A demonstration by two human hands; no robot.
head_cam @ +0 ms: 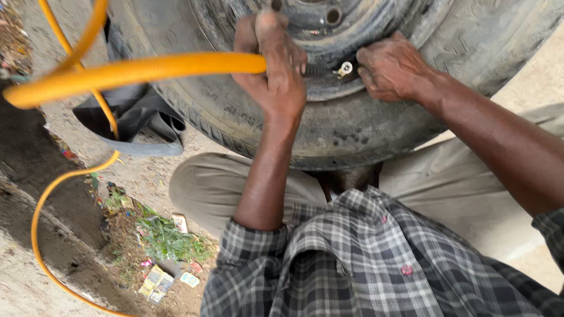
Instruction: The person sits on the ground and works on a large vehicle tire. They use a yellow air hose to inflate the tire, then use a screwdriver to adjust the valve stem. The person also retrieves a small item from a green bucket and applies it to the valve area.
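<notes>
A large black tyre (247,120) on a dark steel wheel rim (320,20) stands upright against my knees. My left hand (271,70) grips the end of a thick yellow air hose (135,71) and presses it toward the valve stem (343,69) on the rim. My right hand (392,67) rests on the rim just right of the valve, its fingers curled around the stem's base. The hose's nozzle is hidden under my left fingers.
The yellow hose loops down across the dirt ground (35,235) at left. A black rubber inner tube (132,120) lies beside the tyre. Litter and green weeds (167,240) sit by my left knee. My khaki trousers (202,191) and checked shirt (364,258) fill the foreground.
</notes>
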